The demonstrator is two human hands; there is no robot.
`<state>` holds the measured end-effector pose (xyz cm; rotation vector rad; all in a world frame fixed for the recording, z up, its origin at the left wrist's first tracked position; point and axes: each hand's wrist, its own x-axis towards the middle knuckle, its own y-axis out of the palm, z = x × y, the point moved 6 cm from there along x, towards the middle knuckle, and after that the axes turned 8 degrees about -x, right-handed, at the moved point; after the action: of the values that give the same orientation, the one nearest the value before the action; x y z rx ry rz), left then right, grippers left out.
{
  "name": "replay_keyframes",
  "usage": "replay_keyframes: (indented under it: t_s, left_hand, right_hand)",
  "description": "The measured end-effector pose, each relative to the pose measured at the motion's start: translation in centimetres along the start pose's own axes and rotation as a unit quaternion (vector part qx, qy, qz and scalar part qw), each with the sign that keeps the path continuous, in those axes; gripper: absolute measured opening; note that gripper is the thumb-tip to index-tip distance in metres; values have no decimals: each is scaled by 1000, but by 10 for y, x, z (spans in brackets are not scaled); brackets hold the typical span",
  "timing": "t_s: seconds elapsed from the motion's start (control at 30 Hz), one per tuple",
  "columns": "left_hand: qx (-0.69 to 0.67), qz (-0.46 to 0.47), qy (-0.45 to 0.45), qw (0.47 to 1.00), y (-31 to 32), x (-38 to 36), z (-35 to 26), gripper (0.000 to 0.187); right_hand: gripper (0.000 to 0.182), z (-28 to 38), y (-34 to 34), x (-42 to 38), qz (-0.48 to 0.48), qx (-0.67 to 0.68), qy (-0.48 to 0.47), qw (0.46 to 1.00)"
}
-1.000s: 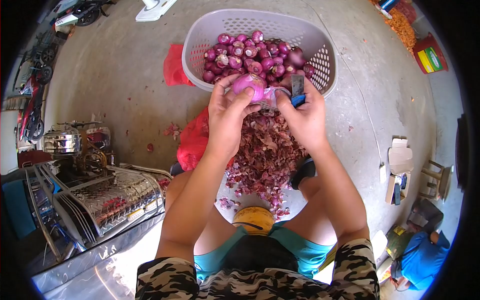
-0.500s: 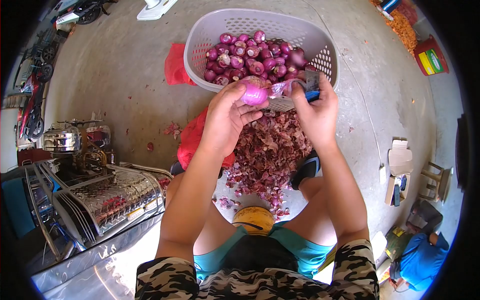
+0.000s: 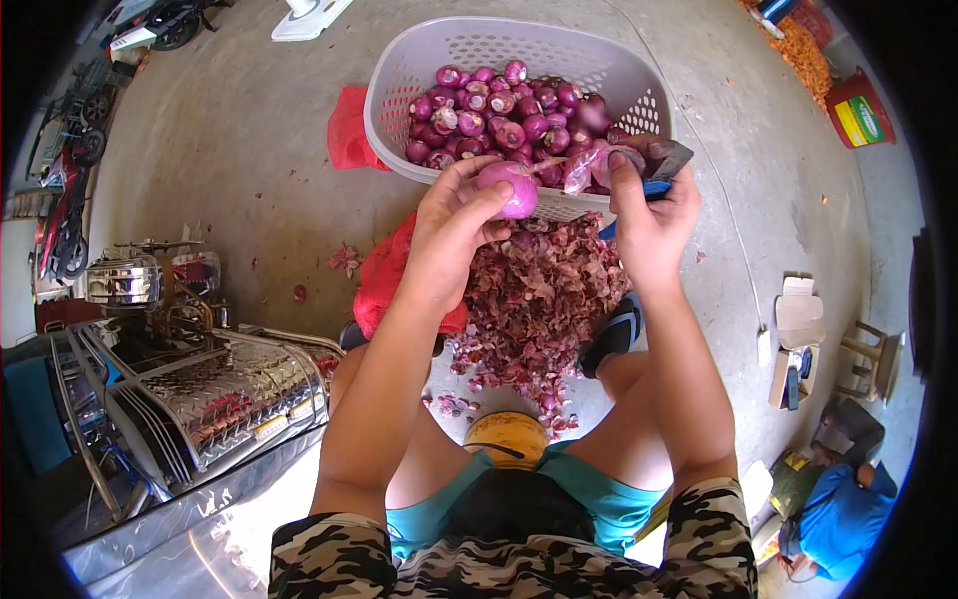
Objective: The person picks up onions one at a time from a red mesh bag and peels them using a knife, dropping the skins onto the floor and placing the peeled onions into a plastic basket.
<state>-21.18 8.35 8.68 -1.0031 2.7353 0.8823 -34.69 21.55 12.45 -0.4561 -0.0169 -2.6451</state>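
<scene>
My left hand (image 3: 451,232) grips a half-peeled red onion (image 3: 507,188) just in front of the grey plastic basket (image 3: 439,55). My right hand (image 3: 649,215) holds a blue-handled knife (image 3: 664,172) and pinches a strip of pink onion skin (image 3: 591,165) pulled away from the onion. The basket holds several peeled red onions (image 3: 504,105). Below my hands lies a heap of onion peels (image 3: 544,299) on the concrete floor.
A red plastic bag (image 3: 384,285) lies left of the peels, with another red bag (image 3: 344,130) by the basket. A metal cart (image 3: 215,389) stands at left. Cardboard boxes (image 3: 798,329) and a wooden stool (image 3: 873,354) are at right. A person in blue (image 3: 843,514) sits at lower right.
My right hand moved right and away from the onion, drawing the skin off with it. My left hand kept the onion nearly still, turning it slightly.
</scene>
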Motion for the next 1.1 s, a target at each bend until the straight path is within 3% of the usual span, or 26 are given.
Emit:
replay_keyframes:
  t_s: [0.17, 0.2, 0.3, 0.4, 0.43, 0.67, 0.87, 0.97, 1.1]
  left_hand:
    - [22, -8, -1, 1000, -2, 2, -4, 39]
    - [-31, 3, -22, 999, -2, 3, -2, 39]
    - [-158, 38, -69, 984, -7, 6, 2, 39]
    - [-217, 67, -81, 971, -7, 7, 0, 40]
    - [-227, 74, -83, 968, -6, 6, -1, 40]
    - [-272, 23, -83, 958, -7, 10, 2, 39]
    - [-313, 12, -71, 947, -13, 12, 2, 38]
    - [-340, 89, -95, 931, -6, 8, -1, 37]
    - [-278, 39, -114, 953, -4, 7, 5, 36]
  right_hand:
    - [12, 4, -4, 3, -37, 13, -10, 999]
    - [12, 5, -6, 4, -40, 6, -8, 999]
    - [19, 2, -5, 8, 36, -73, 2, 997]
    - [34, -17, 6, 5, 243, -356, 52, 901]
    - [38, -16, 10, 2, 238, -389, -9, 890]
    - [44, -20, 19, -4, 298, -419, 62, 855]
    - [49, -18, 22, -9, 310, -424, 30, 850]
    - [49, -19, 23, -8, 320, -389, 56, 862]
    - [42, -19, 19, -10, 249, -299, 10, 921]
